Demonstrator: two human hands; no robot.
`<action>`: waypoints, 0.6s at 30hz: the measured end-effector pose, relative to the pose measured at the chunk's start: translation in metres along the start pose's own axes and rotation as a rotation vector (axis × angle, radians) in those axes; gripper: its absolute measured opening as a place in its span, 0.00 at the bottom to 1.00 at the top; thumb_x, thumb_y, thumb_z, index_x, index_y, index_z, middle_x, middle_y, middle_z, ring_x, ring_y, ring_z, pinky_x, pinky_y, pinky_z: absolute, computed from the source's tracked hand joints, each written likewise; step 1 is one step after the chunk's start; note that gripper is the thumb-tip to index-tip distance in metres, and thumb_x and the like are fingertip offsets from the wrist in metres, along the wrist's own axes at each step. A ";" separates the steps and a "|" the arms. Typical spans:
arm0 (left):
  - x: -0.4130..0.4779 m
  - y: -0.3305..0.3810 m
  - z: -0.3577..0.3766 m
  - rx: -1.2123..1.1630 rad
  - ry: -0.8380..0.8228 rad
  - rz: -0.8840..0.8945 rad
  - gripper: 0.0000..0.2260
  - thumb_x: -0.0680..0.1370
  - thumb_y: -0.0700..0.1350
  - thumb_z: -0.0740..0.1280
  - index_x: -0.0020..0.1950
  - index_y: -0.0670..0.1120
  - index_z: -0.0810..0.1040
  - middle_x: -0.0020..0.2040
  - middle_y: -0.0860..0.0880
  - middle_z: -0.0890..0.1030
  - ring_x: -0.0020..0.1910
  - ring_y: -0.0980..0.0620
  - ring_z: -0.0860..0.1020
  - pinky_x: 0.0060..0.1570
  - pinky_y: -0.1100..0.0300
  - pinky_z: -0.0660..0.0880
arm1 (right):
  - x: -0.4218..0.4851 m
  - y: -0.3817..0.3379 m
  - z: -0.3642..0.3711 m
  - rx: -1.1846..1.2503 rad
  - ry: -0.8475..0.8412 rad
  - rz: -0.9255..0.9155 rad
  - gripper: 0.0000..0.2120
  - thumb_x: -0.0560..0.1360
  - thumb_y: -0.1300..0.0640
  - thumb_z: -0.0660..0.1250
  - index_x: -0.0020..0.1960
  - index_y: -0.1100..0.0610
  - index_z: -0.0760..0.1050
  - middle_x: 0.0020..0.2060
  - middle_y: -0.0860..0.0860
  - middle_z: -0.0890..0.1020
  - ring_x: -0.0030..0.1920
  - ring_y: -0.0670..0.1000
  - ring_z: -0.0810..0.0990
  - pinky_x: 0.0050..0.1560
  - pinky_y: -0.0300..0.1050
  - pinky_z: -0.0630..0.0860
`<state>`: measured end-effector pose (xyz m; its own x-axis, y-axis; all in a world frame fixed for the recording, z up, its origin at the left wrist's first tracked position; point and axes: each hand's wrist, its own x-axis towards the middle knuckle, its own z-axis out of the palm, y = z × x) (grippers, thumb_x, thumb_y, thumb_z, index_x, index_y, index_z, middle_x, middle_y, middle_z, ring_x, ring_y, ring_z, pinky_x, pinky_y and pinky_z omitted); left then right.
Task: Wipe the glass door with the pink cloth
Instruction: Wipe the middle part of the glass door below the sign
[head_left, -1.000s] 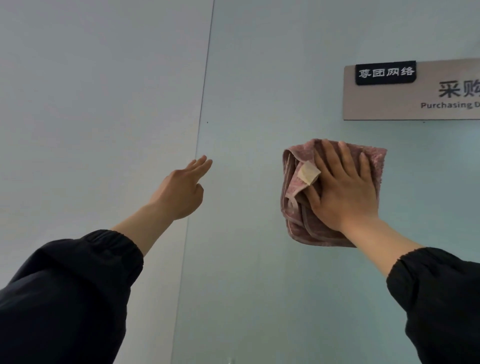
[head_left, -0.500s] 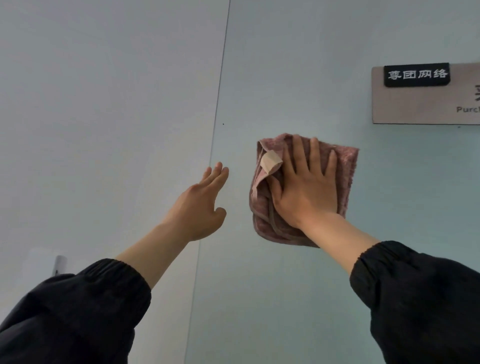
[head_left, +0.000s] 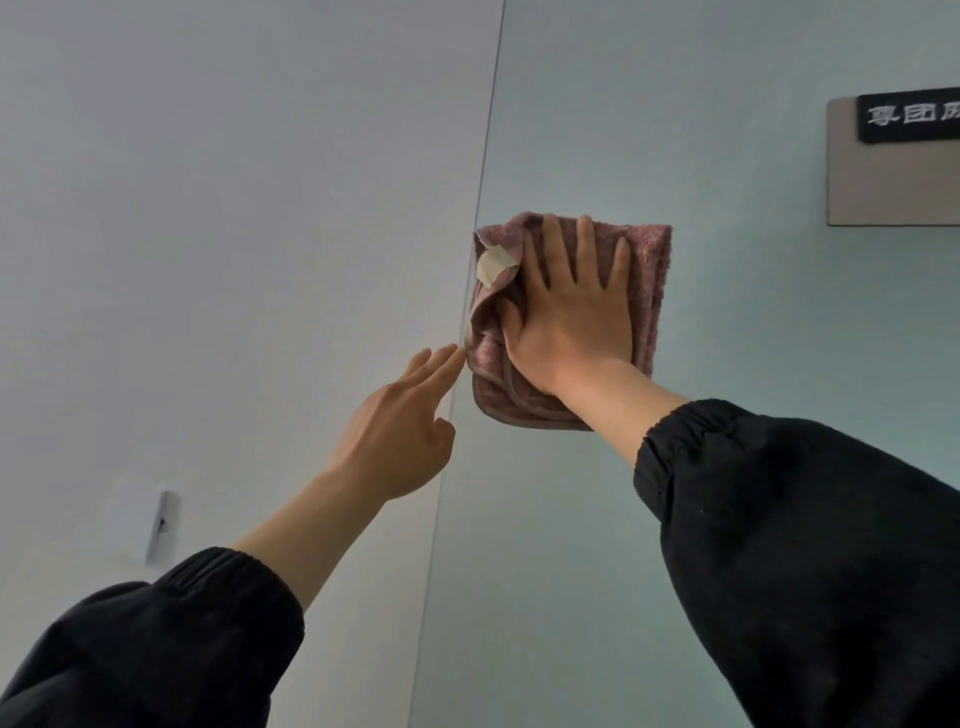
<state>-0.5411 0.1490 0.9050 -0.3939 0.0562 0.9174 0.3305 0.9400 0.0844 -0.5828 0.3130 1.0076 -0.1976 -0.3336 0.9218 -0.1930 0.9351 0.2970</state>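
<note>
Mid-wipe: the folded pink terry cloth (head_left: 649, 280) is pressed to the frosted glass door (head_left: 545, 571) by the right hand (head_left: 571, 322), fingers flat; the left hand (head_left: 395, 436) is held open. Next, a stroke away from the door's edge is called for.

soft even daylight, faint shadows, no glare; sharp focus, wide-angle lines lean

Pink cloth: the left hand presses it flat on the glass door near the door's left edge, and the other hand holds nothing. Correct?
No: the head view shows the right hand pressing the pink cloth flat on the glass door near its left edge. The left hand is the one holding nothing.
</note>
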 end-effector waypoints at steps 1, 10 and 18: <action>-0.002 0.000 0.002 -0.013 0.007 -0.011 0.35 0.73 0.35 0.61 0.79 0.51 0.57 0.77 0.57 0.57 0.77 0.54 0.55 0.70 0.54 0.64 | -0.001 -0.001 0.000 0.004 0.004 0.003 0.33 0.80 0.39 0.42 0.80 0.54 0.41 0.79 0.54 0.43 0.77 0.61 0.39 0.74 0.66 0.38; -0.038 -0.008 0.006 -0.074 0.091 -0.093 0.32 0.72 0.29 0.60 0.76 0.47 0.64 0.75 0.52 0.66 0.77 0.47 0.55 0.68 0.49 0.67 | -0.063 -0.041 0.016 0.164 0.001 -0.003 0.33 0.81 0.41 0.46 0.80 0.55 0.44 0.79 0.55 0.45 0.78 0.61 0.41 0.72 0.63 0.34; -0.059 -0.006 -0.003 -0.108 0.027 -0.070 0.37 0.66 0.31 0.57 0.75 0.50 0.64 0.72 0.55 0.69 0.74 0.49 0.62 0.61 0.50 0.71 | -0.108 -0.062 0.028 0.133 -0.046 -0.047 0.33 0.79 0.42 0.45 0.80 0.56 0.47 0.79 0.54 0.50 0.78 0.60 0.46 0.71 0.59 0.30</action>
<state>-0.5174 0.1394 0.8517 -0.3964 -0.0185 0.9179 0.3940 0.8996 0.1883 -0.5765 0.2875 0.8830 -0.2282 -0.3846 0.8944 -0.3277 0.8954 0.3014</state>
